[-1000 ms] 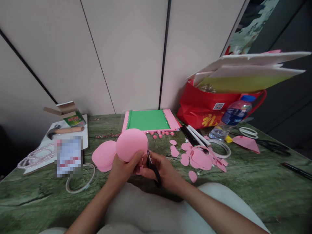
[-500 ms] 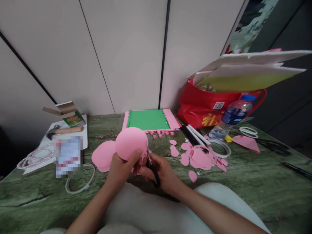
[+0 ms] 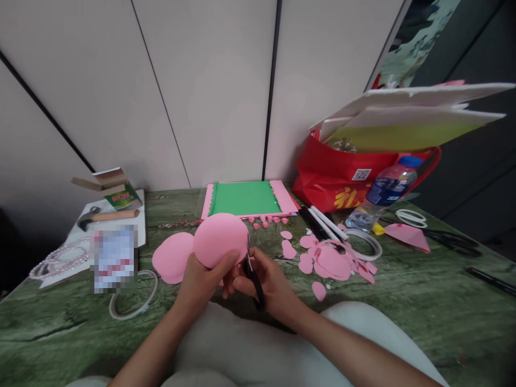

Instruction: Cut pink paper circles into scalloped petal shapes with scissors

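My left hand (image 3: 205, 279) pinches a round pink paper disc (image 3: 221, 239) by its lower edge, thumb on top. In my right hand (image 3: 268, 279) is a pair of scissors (image 3: 253, 282) with black handles; the blades point up along the disc's right edge, and I cannot tell how far apart they are. More pink paper rounds (image 3: 172, 258) lie on the table just left of the disc, partly behind my left hand. To the right of the scissors is a scatter of cut pink paper pieces (image 3: 332, 262).
A green sheet with pink borders (image 3: 245, 198) lies at the back, small pink rolls (image 3: 268, 220) before it. On the right stand a red bag (image 3: 322, 177) and a water bottle (image 3: 385, 193). Tape rolls (image 3: 135, 312), a hammer (image 3: 115, 215) and an opened box (image 3: 121, 196) are at left.
The disc has shifted slightly right and down with my left hand. The scissor blades have moved slightly right with it, still at its right edge.
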{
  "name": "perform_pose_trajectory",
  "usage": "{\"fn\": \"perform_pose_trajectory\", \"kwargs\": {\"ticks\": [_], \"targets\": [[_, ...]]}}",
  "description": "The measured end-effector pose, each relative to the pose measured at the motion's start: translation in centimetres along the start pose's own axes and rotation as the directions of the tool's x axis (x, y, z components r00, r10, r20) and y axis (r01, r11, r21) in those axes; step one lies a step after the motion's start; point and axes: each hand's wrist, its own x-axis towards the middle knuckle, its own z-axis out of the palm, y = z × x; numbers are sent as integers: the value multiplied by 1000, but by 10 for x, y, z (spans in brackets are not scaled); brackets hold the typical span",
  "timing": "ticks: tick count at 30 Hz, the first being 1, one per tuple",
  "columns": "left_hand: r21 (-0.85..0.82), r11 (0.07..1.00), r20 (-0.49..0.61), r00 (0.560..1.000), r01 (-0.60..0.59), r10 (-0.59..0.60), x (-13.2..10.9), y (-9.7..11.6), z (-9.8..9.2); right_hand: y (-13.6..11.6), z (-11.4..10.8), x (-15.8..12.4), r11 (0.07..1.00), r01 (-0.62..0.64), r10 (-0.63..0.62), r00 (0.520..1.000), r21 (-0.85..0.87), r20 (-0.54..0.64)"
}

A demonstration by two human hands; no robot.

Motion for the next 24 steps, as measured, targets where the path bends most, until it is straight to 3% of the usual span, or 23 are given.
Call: {"fn": "perform_pose_trajectory", "kwargs": {"ticks": [11,19,24], "targets": [[-67,997,19,999,42,-41,-1,2,1,-4,3,2,990,18,-29,997,140,74],[-159,986,44,998,41,-35,1,-5,0,3,1,2,995,29,-32,999,91,35],[-161,987,42,999,30,-23,2,-7,-1,1,1,0,1000,-15,14,999,-24,-41]]}}
